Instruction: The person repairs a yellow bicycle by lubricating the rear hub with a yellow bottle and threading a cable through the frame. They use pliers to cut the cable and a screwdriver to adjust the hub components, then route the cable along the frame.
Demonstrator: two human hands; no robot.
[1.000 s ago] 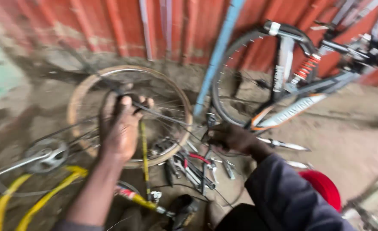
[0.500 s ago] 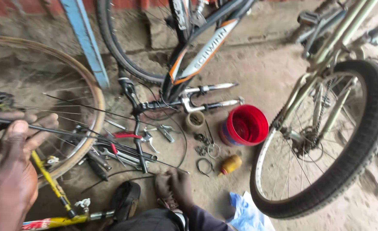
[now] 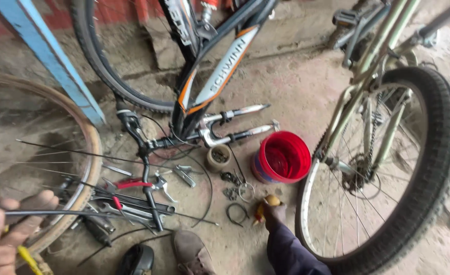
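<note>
Concrete floor (image 3: 306,91), dusty and grey, carries everything in front of you. A black bicycle frame (image 3: 220,71) lies across the top of the view, its silver fork (image 3: 235,125) pointing right and its handlebar (image 3: 143,163) running down toward your shoe (image 3: 192,252). A blue post (image 3: 51,61) leans at upper left. A bare wheel rim (image 3: 85,168) with loose spokes fills the left side. An upright wheel with a knobby tyre (image 3: 428,168) stands at right, close beside your right arm. Loose tools (image 3: 133,203), with red-handled pliers among them, lie between the rim and the handlebar. Small rings and a chain piece (image 3: 232,186) lie just below a roll of tape (image 3: 217,157).

One red bucket (image 3: 282,157) stands beside the fork; its contents cannot be made out.

Your left hand (image 3: 6,229) is closed around a thin black rod (image 3: 57,213) that runs right, over the rim. Your right hand (image 3: 273,210) is down on the floor just below the bucket, fingers curled on a small yellow-orange object (image 3: 259,211); how tightly it grips, you cannot tell.
</note>
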